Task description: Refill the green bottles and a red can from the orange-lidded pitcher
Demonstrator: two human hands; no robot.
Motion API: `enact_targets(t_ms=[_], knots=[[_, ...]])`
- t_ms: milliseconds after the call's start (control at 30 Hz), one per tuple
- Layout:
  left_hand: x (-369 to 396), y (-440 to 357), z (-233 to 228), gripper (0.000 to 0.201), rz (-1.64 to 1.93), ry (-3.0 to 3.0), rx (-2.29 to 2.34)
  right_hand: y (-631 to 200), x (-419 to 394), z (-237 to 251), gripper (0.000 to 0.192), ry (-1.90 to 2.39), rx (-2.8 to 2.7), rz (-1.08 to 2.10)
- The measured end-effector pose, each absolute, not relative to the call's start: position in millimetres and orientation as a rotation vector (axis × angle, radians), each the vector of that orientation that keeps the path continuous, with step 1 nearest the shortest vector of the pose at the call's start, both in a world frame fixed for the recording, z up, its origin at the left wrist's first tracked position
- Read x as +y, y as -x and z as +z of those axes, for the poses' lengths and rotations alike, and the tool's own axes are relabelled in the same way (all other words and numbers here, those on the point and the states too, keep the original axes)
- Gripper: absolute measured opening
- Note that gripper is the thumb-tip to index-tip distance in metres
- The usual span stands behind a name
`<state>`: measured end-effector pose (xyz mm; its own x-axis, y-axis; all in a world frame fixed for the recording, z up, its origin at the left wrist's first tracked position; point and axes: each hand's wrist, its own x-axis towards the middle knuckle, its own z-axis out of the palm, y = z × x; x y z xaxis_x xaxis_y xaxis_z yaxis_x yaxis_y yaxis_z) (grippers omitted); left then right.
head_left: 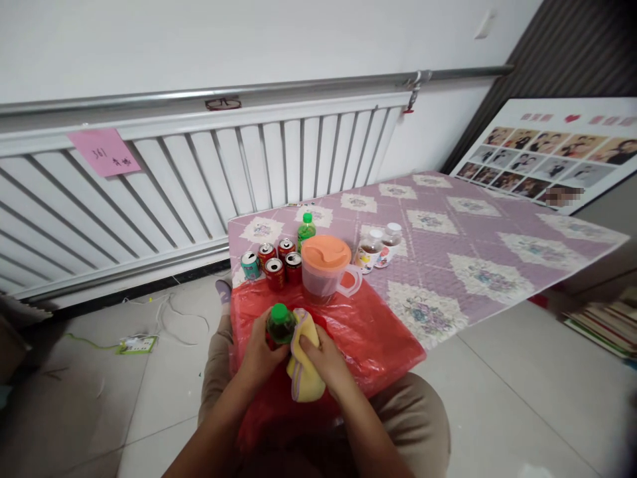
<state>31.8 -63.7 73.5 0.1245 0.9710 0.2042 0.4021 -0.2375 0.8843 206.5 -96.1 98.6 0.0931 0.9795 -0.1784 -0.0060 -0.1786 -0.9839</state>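
Note:
My left hand [259, 350] is wrapped round a green-capped bottle [281, 326], held upright over a red plastic sheet [368, 332] at the table's near end. Gripped in my right hand [326, 358] is a folded yellow cloth [306, 368] with a purple edge, close against the bottle's right side. My fingers hide the bottle's lower part. Just beyond my hands stands a clear pitcher [321, 282] with an orange lid. Left of it are several opened red cans [274, 273] and a teal can [251, 265]. Another green-capped bottle [306, 229] stands behind the pitcher.
Two white-capped bottles [369, 253] stand right of the pitcher on the purple floral tablecloth [428, 265]. A white radiator [184, 186] runs along the wall behind. White cables [172, 318] lie on the floor at left; stacked books [602, 328] are at right.

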Motion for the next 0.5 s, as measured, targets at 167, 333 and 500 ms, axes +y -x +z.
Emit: enact_targets(t_ms=[167,333,500], knots=[[-57.7,-15.5,89.7,0.088,0.965,-1.734,1.182,-219.8,-99.8,109.9,0.053,1.362,-0.921,1.312],[-54.3,-14.8,101.1,0.074,0.836,-1.630,1.013,-216.3,-99.1,133.3,0.052,1.294,-0.937,1.288],[-58.8,-27.9,89.3,0.069,0.966,-1.656,1.140,-201.6,-98.4,128.2,0.051,1.358,-1.126,1.138]])
